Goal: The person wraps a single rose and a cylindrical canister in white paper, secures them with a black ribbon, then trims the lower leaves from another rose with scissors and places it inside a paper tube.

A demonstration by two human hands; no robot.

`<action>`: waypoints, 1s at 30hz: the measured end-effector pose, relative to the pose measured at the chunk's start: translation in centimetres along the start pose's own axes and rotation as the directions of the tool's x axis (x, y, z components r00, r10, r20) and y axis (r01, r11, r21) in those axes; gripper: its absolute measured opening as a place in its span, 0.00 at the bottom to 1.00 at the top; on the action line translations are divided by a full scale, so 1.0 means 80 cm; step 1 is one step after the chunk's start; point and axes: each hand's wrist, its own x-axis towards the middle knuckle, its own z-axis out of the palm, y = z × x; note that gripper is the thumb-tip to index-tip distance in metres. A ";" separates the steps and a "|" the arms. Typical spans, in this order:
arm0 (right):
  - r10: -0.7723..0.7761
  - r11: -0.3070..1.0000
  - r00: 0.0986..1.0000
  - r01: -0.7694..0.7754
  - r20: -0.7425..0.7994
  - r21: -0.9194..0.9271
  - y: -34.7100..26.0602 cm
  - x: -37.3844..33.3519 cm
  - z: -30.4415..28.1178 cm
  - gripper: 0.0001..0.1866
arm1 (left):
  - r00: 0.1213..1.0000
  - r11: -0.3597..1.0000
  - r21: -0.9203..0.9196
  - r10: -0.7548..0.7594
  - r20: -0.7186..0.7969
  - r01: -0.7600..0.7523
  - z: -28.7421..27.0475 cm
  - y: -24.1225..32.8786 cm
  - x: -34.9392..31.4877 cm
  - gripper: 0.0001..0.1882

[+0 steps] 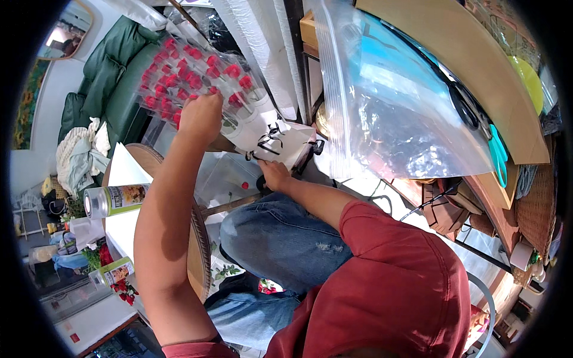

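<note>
A large bouquet of red roses [173, 80], each in a clear sleeve, leans away from me at the upper left. White wrapping paper [295, 143] with black ribbon bows [271, 140] surrounds its lower end. My left hand [203, 116] is closed among the nearest blooms; its fingertips are partly hidden, so what they pinch cannot be made out. Down at the base of the bouquet, my right hand [274, 174] grips the lower edge of the white wrapping, next to a small black bow.
A round wooden table [197, 256] with spray cans [116, 201] stands at my left. To the right are a large clear zip bag [406, 119], teal-handled scissors [496, 155] and a cardboard piece [501, 77]. A green sofa [113, 77] is behind the roses.
</note>
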 end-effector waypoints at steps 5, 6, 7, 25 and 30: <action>-0.007 0.993 0.992 -0.007 0.127 0.114 0.014 -0.002 -0.001 0.39 | 0.998 0.991 0.136 0.003 -0.055 0.004 0.010 0.004 0.007 0.07; -0.007 0.993 0.991 -0.008 0.130 0.114 0.011 -0.003 -0.001 0.39 | 0.999 0.991 0.135 0.002 -0.053 0.005 0.013 0.009 0.006 0.07; 0.014 0.993 0.989 -0.031 0.149 0.114 0.010 -0.002 -0.003 0.39 | 0.998 0.984 0.167 -0.051 -0.028 0.055 0.018 0.015 0.006 0.07; 0.194 0.978 0.961 -0.206 0.197 0.040 -0.009 -0.005 -0.051 0.33 | 0.978 0.965 -0.197 -0.191 -0.085 0.171 0.104 -0.008 -0.013 0.19; 0.098 0.969 0.977 -0.050 -0.192 0.242 -0.008 -0.031 -0.069 0.27 | 0.960 0.954 -0.276 -0.177 -0.217 0.114 0.049 -0.009 -0.028 0.18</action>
